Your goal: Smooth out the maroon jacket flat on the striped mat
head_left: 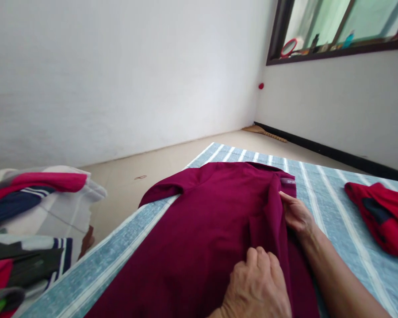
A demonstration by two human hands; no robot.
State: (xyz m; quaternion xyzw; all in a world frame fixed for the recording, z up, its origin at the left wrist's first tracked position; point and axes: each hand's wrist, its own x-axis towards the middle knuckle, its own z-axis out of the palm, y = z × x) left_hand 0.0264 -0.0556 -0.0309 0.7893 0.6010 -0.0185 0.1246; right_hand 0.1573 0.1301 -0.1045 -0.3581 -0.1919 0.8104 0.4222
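A maroon short-sleeved shirt (pixel 205 238) lies spread on a blue-and-white striped sheet (pixel 338 229), one sleeve stretched toward the far left. Its right side is partly folded inward, and a grey label with lettering shows on the fabric at the upper right. My right hand (pixel 296 212) pinches the folded edge near that label between thumb and fingers. Closer to me, my left hand (pixel 257 282) is closed on the same fold, its fingertips hidden in the cloth.
A folded red and navy garment (pixel 384 216) lies on the sheet at the right. Piled clothes (pixel 36 225) sit at the left beyond the sheet's edge. Tiled floor (pixel 119 185) runs to the white wall. A round mirror (pixel 288 47) and bottles stand on the windowsill.
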